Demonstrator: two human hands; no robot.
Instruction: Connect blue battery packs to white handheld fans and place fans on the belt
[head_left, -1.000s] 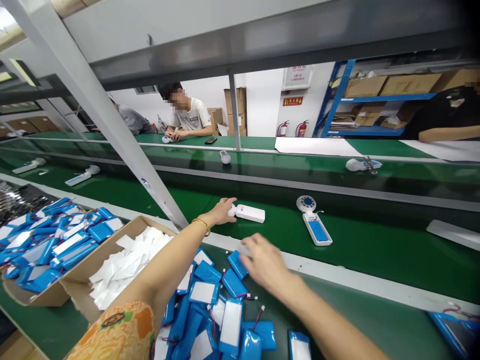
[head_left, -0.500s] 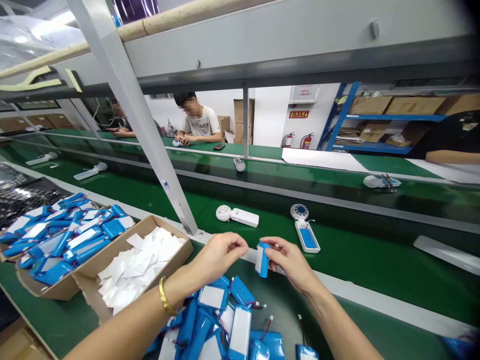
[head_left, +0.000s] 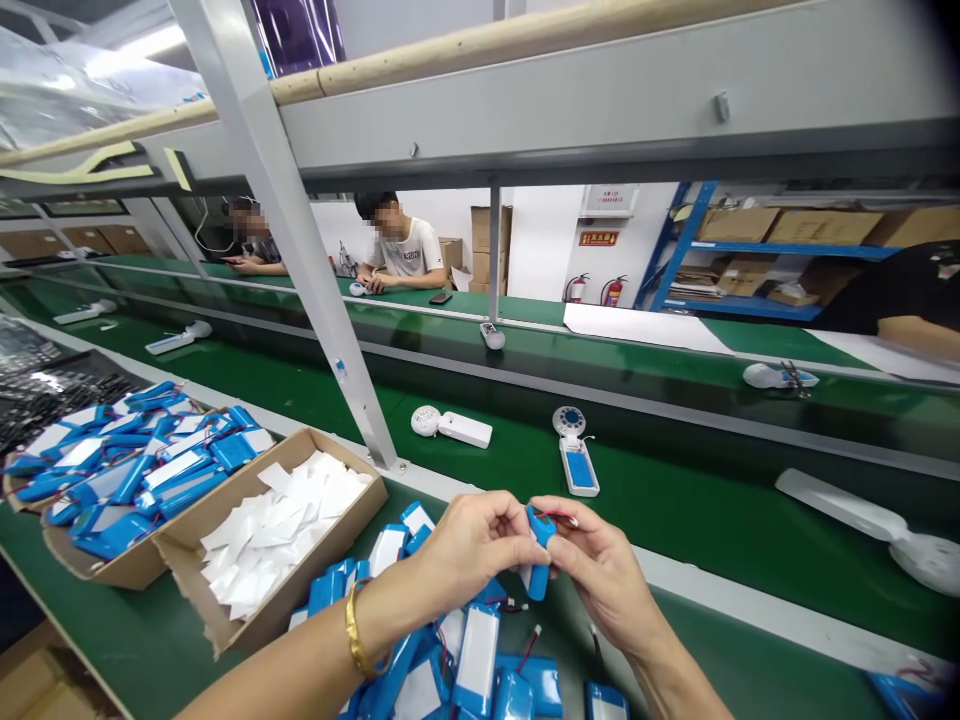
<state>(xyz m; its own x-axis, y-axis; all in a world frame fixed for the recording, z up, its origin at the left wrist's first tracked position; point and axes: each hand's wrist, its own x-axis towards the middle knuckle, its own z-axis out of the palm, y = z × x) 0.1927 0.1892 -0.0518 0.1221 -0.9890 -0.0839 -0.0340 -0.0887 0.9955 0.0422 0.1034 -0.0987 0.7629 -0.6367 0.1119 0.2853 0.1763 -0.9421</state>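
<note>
A blue shrink-wrapped battery pack [head_left: 538, 581] with red and black wires is held up in front of me, above the bench edge. My right hand [head_left: 600, 565] grips its right side, thumb and fingers closed. From the other side, my left hand [head_left: 480, 545], with a gold bracelet [head_left: 354, 628] at the wrist, pinches the pack near its upper end. Part of a white face shows between the fingers; the rest is hidden. Beneath the hands lies a pile of similar battery packs [head_left: 477, 650], many with white patches and wire leads.
To the left stand a carton of white paper pieces [head_left: 375, 497] and a carton of battery packs [head_left: 124, 572]. White device housings [head_left: 463, 429] ride the green conveyor [head_left: 675, 510] beyond. A slanted metal post [head_left: 330, 320] rises at the left. Co-workers [head_left: 409, 250] sit opposite.
My left hand has moved right and closed on the battery pack, which is slightly lower. Housings on the near belt have shifted left; those on the far belt have shifted right.
</note>
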